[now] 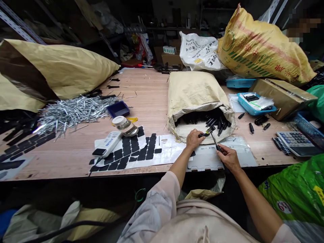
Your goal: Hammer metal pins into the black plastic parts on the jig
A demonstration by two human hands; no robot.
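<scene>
My right hand (pixel 229 157) is closed around the black grip of a small hammer (pixel 214 139), whose metal head is up by the sack's mouth. Just left of the hammer head, the fingers of my left hand (pixel 193 139) pinch a small black handle-like piece (pixel 201 135). Something yellow-green shows between that piece and the hammer head; whether they touch I cannot tell. Beyond both hands lies a beige woven sack (pixel 193 89), its mouth facing me, with several black handle-like pieces (pixel 219 122) inside. A grey-white sheet (pixel 227 153) lies under the work.
On the left are a pile of thin metal rods (pixel 76 113), a dark blue tray (pixel 118 109), a clear jar (pixel 126 126) and a white box (pixel 108 143). To the right stand a calculator (pixel 296 142), a blue basket (pixel 257 104), a cardboard box (pixel 283 96) and loose black pieces (pixel 251 128).
</scene>
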